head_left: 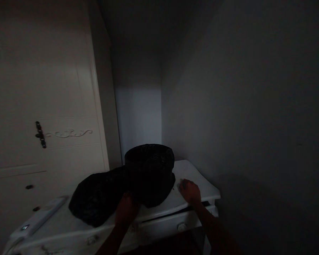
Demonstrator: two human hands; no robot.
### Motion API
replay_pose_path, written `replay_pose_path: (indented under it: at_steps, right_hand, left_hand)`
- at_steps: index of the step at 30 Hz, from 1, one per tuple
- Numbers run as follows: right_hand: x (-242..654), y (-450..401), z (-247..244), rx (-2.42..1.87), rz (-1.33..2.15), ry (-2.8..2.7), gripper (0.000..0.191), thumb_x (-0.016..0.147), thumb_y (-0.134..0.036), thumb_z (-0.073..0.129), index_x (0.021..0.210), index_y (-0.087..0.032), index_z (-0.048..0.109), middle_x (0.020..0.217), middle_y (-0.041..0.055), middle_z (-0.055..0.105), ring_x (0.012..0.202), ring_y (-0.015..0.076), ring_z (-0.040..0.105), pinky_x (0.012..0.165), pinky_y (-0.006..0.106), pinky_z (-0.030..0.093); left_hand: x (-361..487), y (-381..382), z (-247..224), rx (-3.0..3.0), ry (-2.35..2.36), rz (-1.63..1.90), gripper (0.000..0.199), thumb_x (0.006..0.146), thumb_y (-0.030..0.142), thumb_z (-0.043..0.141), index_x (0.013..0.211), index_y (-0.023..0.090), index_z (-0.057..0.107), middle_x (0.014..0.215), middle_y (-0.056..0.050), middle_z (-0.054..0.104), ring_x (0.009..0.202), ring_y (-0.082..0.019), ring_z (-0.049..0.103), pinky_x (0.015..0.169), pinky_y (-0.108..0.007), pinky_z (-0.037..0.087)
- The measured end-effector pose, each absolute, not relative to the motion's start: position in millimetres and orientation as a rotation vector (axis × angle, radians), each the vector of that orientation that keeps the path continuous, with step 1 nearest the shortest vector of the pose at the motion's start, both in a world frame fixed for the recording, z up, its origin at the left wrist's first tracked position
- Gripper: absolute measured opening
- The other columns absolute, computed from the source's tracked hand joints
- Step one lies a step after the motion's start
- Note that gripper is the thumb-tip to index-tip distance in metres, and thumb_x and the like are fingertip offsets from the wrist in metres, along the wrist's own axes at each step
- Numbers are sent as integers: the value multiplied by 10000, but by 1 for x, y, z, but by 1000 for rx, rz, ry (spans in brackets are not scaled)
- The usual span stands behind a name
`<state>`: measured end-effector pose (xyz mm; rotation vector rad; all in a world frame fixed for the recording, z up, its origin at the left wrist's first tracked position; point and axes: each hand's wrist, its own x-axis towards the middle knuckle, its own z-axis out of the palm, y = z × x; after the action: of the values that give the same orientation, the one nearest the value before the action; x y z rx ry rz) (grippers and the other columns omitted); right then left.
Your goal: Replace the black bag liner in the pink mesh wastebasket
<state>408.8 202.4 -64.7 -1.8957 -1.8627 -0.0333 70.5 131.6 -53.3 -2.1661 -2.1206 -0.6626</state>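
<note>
A black, shiny, crinkled bag-like thing (151, 177) stands on the white dresser top (187, 168); its upper part forms a round, dark opening. Joined to it or lying against it on the left is a bulging black part (95, 198). My left hand (127, 210) is at the front of the black material, where the two parts meet. Its fingers are lost in the dark, so their grip does not show. To the right of the bag, my right hand (190, 191) rests low over the dresser top with curled fingers. What they hold, if anything, is hidden.
A dresser drawer (170, 223) with a round knob sits slightly pulled out under the top. On the left end lies a long white object (37, 219). A tall white wardrobe (66, 88) stands on the left, and a grey wall (241, 106) borders the right. The room is dim.
</note>
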Motion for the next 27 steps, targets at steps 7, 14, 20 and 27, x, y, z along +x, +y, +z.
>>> replay_pose_path:
  at_steps: [7, 14, 20, 27]
  right_hand:
    - [409, 200, -61, -1892, -10, -1882, 365, 1014, -362, 456, 1124, -167, 744, 1164, 148, 784, 1079, 237, 730, 929, 298, 481]
    - [407, 195, -55, -1907, -13, -1894, 361, 1020, -374, 468, 1133, -172, 744, 1140, 140, 791, 1052, 243, 742, 900, 304, 496]
    - [407, 196, -58, -1915, -26, -1872, 332, 1010, -360, 480, 1093, -179, 745, 1119, 130, 796, 1042, 235, 742, 898, 298, 495]
    - [407, 197, -58, -1924, -16, -1861, 355, 1018, -379, 461, 1099, -184, 747, 1136, 124, 797, 1055, 228, 743, 917, 290, 494]
  left_hand:
    - [69, 134, -60, -2124, -2157, -681, 397, 947, 145, 470, 1271, 178, 698, 1303, -123, 722, 1236, -253, 648, 1051, -342, 467]
    - [68, 132, -60, -2105, -2072, -572, 394, 978, 173, 446, 1269, 161, 712, 1261, -131, 741, 1191, -270, 671, 1030, -364, 484]
    - [67, 133, -62, -2128, -2036, -555, 360, 962, 164, 498, 1238, 172, 729, 1282, -125, 735, 1202, -265, 661, 1031, -355, 479]
    - [71, 129, -57, -2112, -2134, -563, 403, 956, 145, 491, 1306, 171, 689, 1336, -117, 712, 1256, -242, 648, 1061, -332, 465]
